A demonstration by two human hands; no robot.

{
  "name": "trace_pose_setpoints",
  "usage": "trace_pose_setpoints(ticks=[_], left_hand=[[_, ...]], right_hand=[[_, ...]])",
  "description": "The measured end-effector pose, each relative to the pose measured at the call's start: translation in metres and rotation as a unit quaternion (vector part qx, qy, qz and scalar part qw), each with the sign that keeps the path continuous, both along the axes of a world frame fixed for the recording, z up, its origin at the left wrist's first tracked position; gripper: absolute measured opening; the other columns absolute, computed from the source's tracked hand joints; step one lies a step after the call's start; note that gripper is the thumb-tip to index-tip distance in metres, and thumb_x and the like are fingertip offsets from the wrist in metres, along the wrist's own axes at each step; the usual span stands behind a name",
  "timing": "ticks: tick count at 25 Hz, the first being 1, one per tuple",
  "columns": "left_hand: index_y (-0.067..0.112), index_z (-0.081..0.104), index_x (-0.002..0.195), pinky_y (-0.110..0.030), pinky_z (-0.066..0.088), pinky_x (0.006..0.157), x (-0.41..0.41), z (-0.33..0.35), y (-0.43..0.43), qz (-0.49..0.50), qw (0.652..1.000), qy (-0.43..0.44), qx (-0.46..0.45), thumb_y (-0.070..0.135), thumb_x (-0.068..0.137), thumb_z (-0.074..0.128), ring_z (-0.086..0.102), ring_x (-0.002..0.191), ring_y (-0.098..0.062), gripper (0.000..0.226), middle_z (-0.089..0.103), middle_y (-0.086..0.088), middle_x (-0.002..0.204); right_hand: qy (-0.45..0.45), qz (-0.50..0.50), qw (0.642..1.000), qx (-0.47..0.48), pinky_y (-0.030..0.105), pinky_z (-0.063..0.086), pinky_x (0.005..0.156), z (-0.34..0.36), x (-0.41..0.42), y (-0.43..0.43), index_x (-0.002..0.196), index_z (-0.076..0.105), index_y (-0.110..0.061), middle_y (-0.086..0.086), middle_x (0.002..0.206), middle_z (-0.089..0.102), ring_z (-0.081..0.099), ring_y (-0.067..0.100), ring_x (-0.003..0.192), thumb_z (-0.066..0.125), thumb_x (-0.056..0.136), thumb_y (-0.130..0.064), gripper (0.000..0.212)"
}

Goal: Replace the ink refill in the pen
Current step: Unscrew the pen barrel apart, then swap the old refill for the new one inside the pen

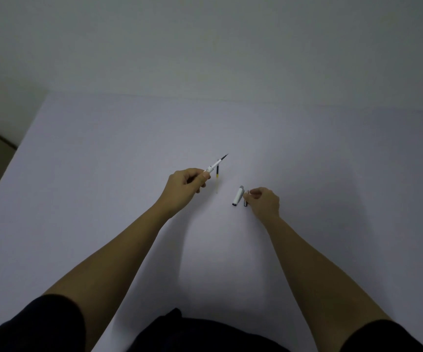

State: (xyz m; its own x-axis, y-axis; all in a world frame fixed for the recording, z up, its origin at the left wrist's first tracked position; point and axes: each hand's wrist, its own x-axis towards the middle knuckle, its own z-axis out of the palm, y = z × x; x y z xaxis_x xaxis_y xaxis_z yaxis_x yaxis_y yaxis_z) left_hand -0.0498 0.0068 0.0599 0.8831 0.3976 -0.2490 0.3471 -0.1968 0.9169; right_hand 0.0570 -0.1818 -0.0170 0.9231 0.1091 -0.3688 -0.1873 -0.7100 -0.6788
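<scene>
Lightly pinched in my left hand (183,183), the pen (215,164) with its thin refill feels featherweight and stiff — my right hand (263,200) pinches a small slippery metal tip (246,199).

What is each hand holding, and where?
Left hand pinches the pen by its lower end. Right hand fingertips touch a small metal piece; grip unclear.

Honestly, you've got nothing readable here. No text, logo or number shows on the pen barrel (215,165), on the cap (238,196) or on the spare refill (217,179) lying at about 12 o'clock from the cap's left. They're all too small and dim, and the surface (103,174) is blank too.
</scene>
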Motion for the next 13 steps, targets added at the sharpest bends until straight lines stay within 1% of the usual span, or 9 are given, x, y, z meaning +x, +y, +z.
trace_pose_setpoints(ticks=[4, 6, 8, 9, 10, 12, 13], left_hand=[[0.014, 0.07, 0.096, -0.022, 0.044, 0.066, 0.002, -0.002, -0.002, -0.008, 1.0, 0.005, 0.006, 0.029, 0.093, 0.054, 0.053, 0.063, -0.011, 0.023, 0.061, 0.004, 0.073], [0.014, 0.07, 0.096, -0.021, 0.044, 0.065, 0.003, 0.0, -0.003, -0.009, 1.0, 0.004, 0.01, 0.029, 0.093, 0.054, 0.053, 0.063, -0.01, 0.023, 0.061, 0.005, 0.073], [0.013, 0.07, 0.097, -0.021, 0.043, 0.065, 0.004, 0.002, -0.004, -0.007, 1.0, 0.001, 0.011, 0.03, 0.093, 0.054, 0.053, 0.063, -0.01, 0.023, 0.061, 0.005, 0.073], [0.013, 0.07, 0.097, -0.021, 0.043, 0.064, 0.005, 0.004, -0.004, -0.003, 1.0, -0.002, 0.013, 0.03, 0.093, 0.053, 0.053, 0.063, -0.009, 0.024, 0.061, 0.005, 0.073], [0.012, 0.069, 0.098, -0.02, 0.043, 0.064, 0.006, 0.005, -0.005, 0.002, 1.0, -0.006, 0.017, 0.03, 0.093, 0.053, 0.053, 0.063, -0.009, 0.025, 0.06, 0.006, 0.073], [0.012, 0.069, 0.098, -0.02, 0.043, 0.062, 0.008, 0.007, -0.007, 0.007, 1.0, -0.01, 0.025, 0.031, 0.093, 0.053, 0.053, 0.063, -0.008, 0.025, 0.061, 0.006, 0.073], [0.013, 0.069, 0.098, -0.019, 0.043, 0.062, 0.009, 0.008, -0.008, 0.007, 0.999, -0.011, 0.031, 0.031, 0.093, 0.053, 0.054, 0.063, -0.008, 0.025, 0.061, 0.005, 0.073]], right_hand=[[-0.005, 0.009, 1.0, 0.001, 0.034, 0.048, 0.088, -0.001, 0.005, -0.004, 0.105, 0.066, -0.002, 0.016, 0.105, 0.07, 0.064, 0.028, 0.1, 0.068, 0.082, -0.029, 0.035], [-0.024, 0.007, 1.0, -0.003, 0.031, 0.046, 0.088, 0.005, 0.007, -0.004, 0.106, 0.066, -0.002, 0.016, 0.106, 0.07, 0.064, 0.028, 0.102, 0.066, 0.084, -0.026, 0.032], [-0.063, 0.005, 0.998, 0.015, 0.022, 0.044, 0.085, 0.018, 0.007, 0.002, 0.103, 0.068, -0.003, 0.015, 0.102, 0.072, 0.065, 0.026, 0.097, 0.063, 0.086, -0.022, 0.026], [-0.074, 0.009, 0.996, 0.048, 0.02, 0.046, 0.084, 0.028, 0.007, 0.008, 0.099, 0.07, -0.005, 0.014, 0.097, 0.073, 0.067, 0.022, 0.092, 0.062, 0.087, -0.021, 0.022], [-0.068, 0.022, 0.993, 0.098, 0.024, 0.05, 0.086, 0.039, 0.007, 0.014, 0.096, 0.071, -0.008, 0.012, 0.091, 0.073, 0.067, 0.019, 0.085, 0.062, 0.087, -0.021, 0.019], [-0.019, 0.077, 0.973, 0.215, 0.032, 0.054, 0.086, 0.063, 0.005, 0.027, 0.093, 0.072, -0.015, 0.005, 0.085, 0.071, 0.067, 0.014, 0.08, 0.062, 0.087, -0.024, 0.015], [0.005, 0.105, 0.959, 0.262, 0.031, 0.054, 0.086, 0.073, 0.004, 0.034, 0.091, 0.073, -0.019, 0.003, 0.086, 0.071, 0.068, 0.014, 0.081, 0.062, 0.087, -0.025, 0.013]])
